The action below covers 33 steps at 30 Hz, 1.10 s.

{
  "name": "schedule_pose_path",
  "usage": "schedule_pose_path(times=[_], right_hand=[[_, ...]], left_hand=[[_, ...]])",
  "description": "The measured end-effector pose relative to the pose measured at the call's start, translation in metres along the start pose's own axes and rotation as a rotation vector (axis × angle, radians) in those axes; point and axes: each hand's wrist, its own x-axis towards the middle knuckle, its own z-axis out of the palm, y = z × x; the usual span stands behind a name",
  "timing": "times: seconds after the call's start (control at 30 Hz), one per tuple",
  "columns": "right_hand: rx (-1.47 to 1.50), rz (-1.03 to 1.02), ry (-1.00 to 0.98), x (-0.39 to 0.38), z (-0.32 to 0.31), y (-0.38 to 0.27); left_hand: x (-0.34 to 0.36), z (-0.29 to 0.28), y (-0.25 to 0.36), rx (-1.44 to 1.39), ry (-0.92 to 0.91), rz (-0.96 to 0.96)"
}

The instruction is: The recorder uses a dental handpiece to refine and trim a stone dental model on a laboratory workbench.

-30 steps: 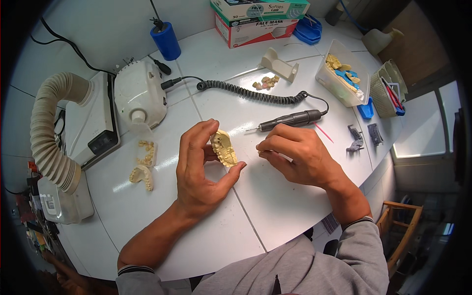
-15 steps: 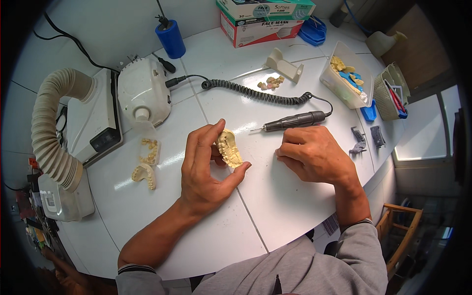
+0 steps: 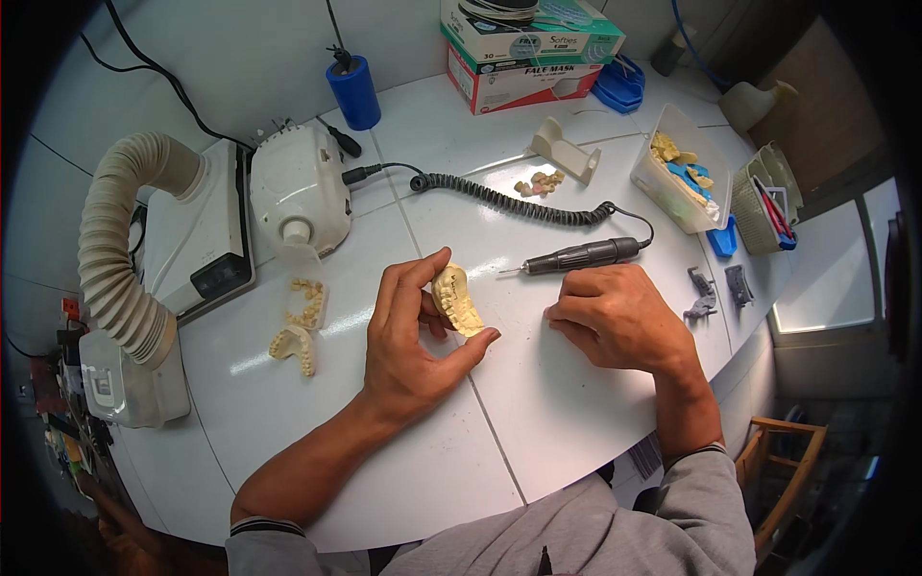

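Observation:
A pale yellow plaster dental cast (image 3: 458, 300) with a row of teeth is gripped by my left hand (image 3: 408, 326), between its thumb at the lower end and its fingers at the upper end. Close to the table top, my right hand (image 3: 619, 317) is curled, thumb and fingertips together. Whatever they may hold is hidden. Just beyond it lies a dark handpiece (image 3: 581, 257) with a thin bur, pointing left. Further left, another dental cast (image 3: 293, 348) sits against a small clear box (image 3: 307, 303) of yellowish tooth pieces.
A coiled cord (image 3: 509, 200) links the handpiece to a white motor unit (image 3: 300, 187). Beside that stands a ribbed hose (image 3: 96, 250). Loose tooth pieces (image 3: 540, 183) lie near a cream stand (image 3: 567, 154). A plastic tub (image 3: 672, 197), grey pieces (image 3: 738, 285) and mask boxes (image 3: 523, 88) occupy the far side.
The whole scene sits slightly lower and further right in the picture. In my left hand the cast has turned a little, showing less of its row of teeth. My right hand stays curled.

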Motion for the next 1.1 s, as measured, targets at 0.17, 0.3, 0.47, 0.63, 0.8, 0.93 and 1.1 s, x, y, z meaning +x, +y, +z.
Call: schedule_pose_path(times=[0.17,0.3,0.47,0.63,0.8,0.93,1.1], right_hand=[[0.008,0.013,-0.018,0.0,0.0,0.0],[0.012,0.024,-0.027,0.0,-0.001,0.0],[-0.019,0.045,0.005,0.0,-0.004,0.005],[0.028,-0.022,0.015,0.002,0.0,0.006],[0.039,-0.046,-0.031,0.0,0.005,0.009],[0.045,-0.025,-0.05,0.003,0.008,0.008],[0.113,-0.006,0.018,0.007,0.005,0.004]], left_hand=[[0.0,0.0,0.0,-0.003,-0.007,-0.007],[-0.001,0.0,-0.001,-0.04,-0.035,-0.05],[-0.001,0.001,-0.005,-0.124,-0.07,-0.091],[-0.001,0.003,-0.008,-0.113,-0.01,-0.029],[0.003,-0.001,0.001,-0.144,-0.105,-0.061],[0.003,0.0,0.002,-0.191,-0.089,-0.062],[0.003,-0.001,0.002,-0.152,-0.105,-0.073]])
